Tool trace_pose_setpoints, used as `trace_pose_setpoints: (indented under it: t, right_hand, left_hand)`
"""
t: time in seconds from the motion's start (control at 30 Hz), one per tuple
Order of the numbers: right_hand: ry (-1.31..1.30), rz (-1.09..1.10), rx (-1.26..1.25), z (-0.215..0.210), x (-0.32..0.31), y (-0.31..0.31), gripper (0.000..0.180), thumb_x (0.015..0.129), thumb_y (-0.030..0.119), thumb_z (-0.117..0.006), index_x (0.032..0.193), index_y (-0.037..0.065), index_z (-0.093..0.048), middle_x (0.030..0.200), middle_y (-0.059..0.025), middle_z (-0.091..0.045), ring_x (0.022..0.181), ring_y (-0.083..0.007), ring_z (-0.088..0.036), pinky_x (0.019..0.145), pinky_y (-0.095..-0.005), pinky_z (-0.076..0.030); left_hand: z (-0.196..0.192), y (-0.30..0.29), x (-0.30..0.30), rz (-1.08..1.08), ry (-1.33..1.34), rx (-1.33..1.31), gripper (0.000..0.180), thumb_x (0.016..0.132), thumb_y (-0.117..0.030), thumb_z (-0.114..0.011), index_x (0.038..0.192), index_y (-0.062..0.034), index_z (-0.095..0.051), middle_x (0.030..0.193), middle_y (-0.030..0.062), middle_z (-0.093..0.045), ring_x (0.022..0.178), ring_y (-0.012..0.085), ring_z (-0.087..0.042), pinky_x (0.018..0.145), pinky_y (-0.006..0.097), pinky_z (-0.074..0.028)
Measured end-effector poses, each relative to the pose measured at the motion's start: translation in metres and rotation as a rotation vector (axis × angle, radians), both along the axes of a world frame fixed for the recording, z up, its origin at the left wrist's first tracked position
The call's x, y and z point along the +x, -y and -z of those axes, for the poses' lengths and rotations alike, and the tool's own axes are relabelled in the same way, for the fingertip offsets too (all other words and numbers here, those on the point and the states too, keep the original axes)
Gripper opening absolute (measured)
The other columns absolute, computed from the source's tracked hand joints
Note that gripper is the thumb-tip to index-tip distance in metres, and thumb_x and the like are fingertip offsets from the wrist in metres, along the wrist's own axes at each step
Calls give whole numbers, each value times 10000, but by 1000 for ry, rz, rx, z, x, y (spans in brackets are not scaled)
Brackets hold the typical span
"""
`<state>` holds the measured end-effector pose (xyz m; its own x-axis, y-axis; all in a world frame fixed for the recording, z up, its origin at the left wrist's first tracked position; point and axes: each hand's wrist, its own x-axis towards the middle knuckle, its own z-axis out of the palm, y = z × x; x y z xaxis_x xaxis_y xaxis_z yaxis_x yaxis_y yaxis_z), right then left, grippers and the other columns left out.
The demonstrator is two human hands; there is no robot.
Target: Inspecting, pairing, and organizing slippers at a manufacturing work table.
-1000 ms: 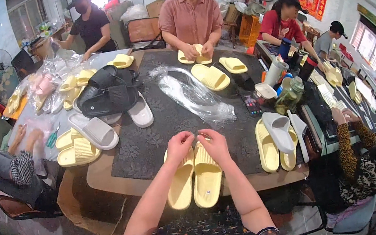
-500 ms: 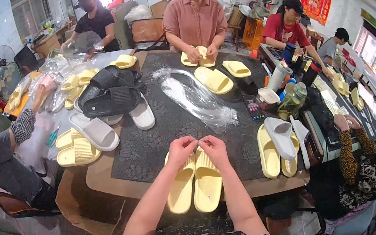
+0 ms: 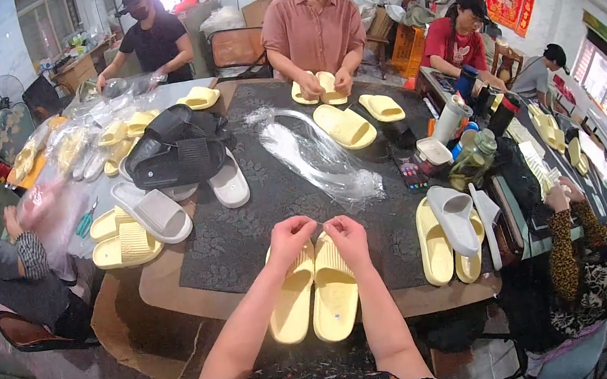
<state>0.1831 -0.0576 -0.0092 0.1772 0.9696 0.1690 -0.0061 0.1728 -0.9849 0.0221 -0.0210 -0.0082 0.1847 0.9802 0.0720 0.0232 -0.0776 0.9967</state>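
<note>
Head view: we reach both forearms over the dark mat (image 3: 245, 222), left hand (image 3: 289, 237) and right hand (image 3: 346, 235) pinched shut at the toes of two yellow slippers (image 3: 312, 295) lying side by side at the table's near edge.

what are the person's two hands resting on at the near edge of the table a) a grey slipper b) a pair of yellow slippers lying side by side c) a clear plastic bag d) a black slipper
b: both hands, left hand and right hand, meet over the far ends of the pair of yellow slippers, which lie side by side on the dark mat.
</note>
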Motion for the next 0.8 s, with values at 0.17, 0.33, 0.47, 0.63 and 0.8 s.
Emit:
trace_pose_setpoints:
  t: [0.17, 0.33, 0.47, 0.63, 0.8]
  right_hand:
    - [119, -18, 7, 3, 3, 1, 116, 886, 120, -687, 916, 9, -668, 792, 29, -635, 727, -36, -543, 664, -213, -446]
    - [81, 39, 1, 9, 2, -3, 127, 886, 130, -688, 920, 9, -669, 792, 32, -632, 729, -30, -531, 661, -215, -439]
    - [4, 18, -20, 9, 1, -2, 129, 885, 131, -692, 916, 7, -672, 791, 30, -631, 731, -29, -525, 656, -215, -434]
    - [114, 12, 4, 5, 1, 1, 126, 880, 126, -695, 909, 5, -675, 771, 22, -629, 717, -34, -521, 642, -217, -433]
    - [117, 46, -3, 8, 3, -3, 129, 875, 126, -697, 909, 3, -677, 767, 26, -626, 709, -37, -519, 638, -220, -434]
  left_hand:
    - [-5, 2, 1, -20, 17, 5, 188, 857, -159, -720, 970, -9, -721, 788, -20, -667, 717, 39, -557, 640, 213, -443]
    - [-3, 4, 1, 7, 111, -26, 194, 845, -155, -734, 967, -6, -724, 807, 3, -692, 723, 48, -582, 653, 215, -456]
    - [1, 3, 1, -11, 55, 50, 174, 833, -143, -738, 947, -12, -729, 813, 13, -700, 727, 54, -595, 662, 225, -468]
    - [6, 1, 1, 25, -28, 77, 160, 816, -147, -748, 919, -26, -735, 803, 16, -700, 718, 63, -600, 658, 238, -478]
    - [7, -1, 0, -47, -1, 43, 146, 834, -135, -734, 922, -19, -730, 798, 8, -689, 722, 59, -590, 667, 231, -474]
